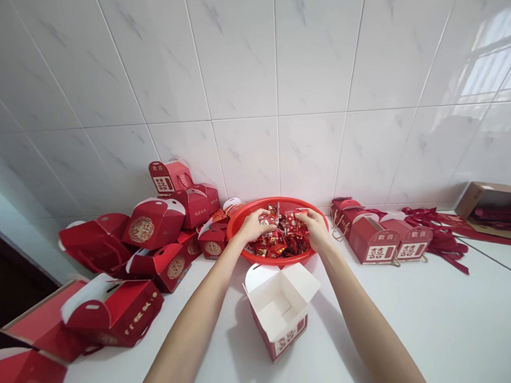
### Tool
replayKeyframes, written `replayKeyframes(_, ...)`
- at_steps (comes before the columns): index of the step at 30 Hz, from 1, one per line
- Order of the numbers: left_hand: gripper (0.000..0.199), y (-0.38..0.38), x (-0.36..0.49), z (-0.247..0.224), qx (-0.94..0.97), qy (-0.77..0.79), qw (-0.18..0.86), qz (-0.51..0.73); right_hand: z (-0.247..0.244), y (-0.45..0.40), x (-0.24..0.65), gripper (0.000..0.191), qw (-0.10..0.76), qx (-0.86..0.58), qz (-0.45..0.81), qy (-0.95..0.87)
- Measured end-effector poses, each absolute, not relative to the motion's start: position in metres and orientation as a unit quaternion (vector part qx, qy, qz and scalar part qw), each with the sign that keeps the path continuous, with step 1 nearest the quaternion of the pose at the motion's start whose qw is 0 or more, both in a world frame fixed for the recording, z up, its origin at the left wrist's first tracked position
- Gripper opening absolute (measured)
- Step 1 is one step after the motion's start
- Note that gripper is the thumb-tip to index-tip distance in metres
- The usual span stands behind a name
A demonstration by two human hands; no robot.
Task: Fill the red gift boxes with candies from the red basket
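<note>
A red plastic basket [277, 262] full of shiny, red-wrapped candies [278, 245] stands against the wall, and both my hands reach into it. My left hand [254, 224] is closed with a red and white candy packet [266, 220] at its fingertips. On the basket's right side, my right hand [316, 229] pinches another red patterned packet [296, 216] between thumb and fingers. Between my forearms sits an open gift box [281, 307], red outside and white inside. Its flaps are spread, and no candy shows inside.
Several red gift boxes [153, 223] are heaped on the left, some with open tops. Closed boxes with handles [373, 241] stand to the basket's right. Beyond them lie dark red ribbons [443, 241] and a cardboard box [473, 200]. A tiled wall [309, 148] backs the white table.
</note>
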State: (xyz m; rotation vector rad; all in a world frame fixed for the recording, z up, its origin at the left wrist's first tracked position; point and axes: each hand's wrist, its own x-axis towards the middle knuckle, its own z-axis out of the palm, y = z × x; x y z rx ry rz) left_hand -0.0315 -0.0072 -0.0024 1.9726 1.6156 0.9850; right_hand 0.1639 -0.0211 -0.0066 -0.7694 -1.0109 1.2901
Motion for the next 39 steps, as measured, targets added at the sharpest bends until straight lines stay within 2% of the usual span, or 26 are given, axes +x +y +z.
replayKeyframes(4, 0.046, -0.01, -0.031, -0.003, 0.715, 0.593, 0.218, 0.297, -0.007, -0.021, 0.164, 0.025, 0.613, -0.337, 0.566, -0.436)
replayKeyframes(8, 0.031, -0.013, -0.029, -0.001, 0.724, 0.59, 0.273, 0.231, -0.008, -0.02, 0.164, 0.026, 0.614, -0.333, 0.57, -0.433)
replayKeyframes(10, 0.029, -0.015, -0.028, 0.0, 0.715, 0.592, 0.301, 0.218, -0.008, -0.02, 0.164, 0.026, 0.612, -0.337, 0.57, -0.432)
replayKeyframes(16, 0.053, -0.014, -0.032, 0.0, 0.723, 0.554, 0.374, 0.176, -0.007, -0.02, 0.165, 0.025, 0.609, -0.344, 0.561, -0.443)
replayKeyframes(22, 0.069, -0.015, -0.035, 0.001, 0.731, 0.549, 0.319, 0.252, -0.008, -0.019, 0.165, 0.026, 0.611, -0.348, 0.555, -0.445)
replayKeyframes(26, 0.078, -0.015, -0.035, -0.001, 0.717, 0.522, 0.354, 0.298, -0.009, -0.017, 0.164, 0.028, 0.613, -0.339, 0.562, -0.44)
replayKeyframes(28, 0.076, -0.013, -0.035, -0.002, 0.709, 0.513, 0.364, 0.319, -0.009, -0.017, 0.165, 0.028, 0.615, -0.336, 0.563, -0.437)
replayKeyframes(34, 0.042, -0.019, -0.033, 0.001, 0.713, 0.491, 0.338, 0.368, -0.006, -0.02, 0.167, 0.028, 0.612, -0.339, 0.569, -0.432)
replayKeyframes(39, 0.05, -0.041, -0.022, 0.008, 0.702, 0.492, 0.337, 0.389, -0.004, -0.021, 0.169, 0.029, 0.598, -0.33, 0.589, -0.432)
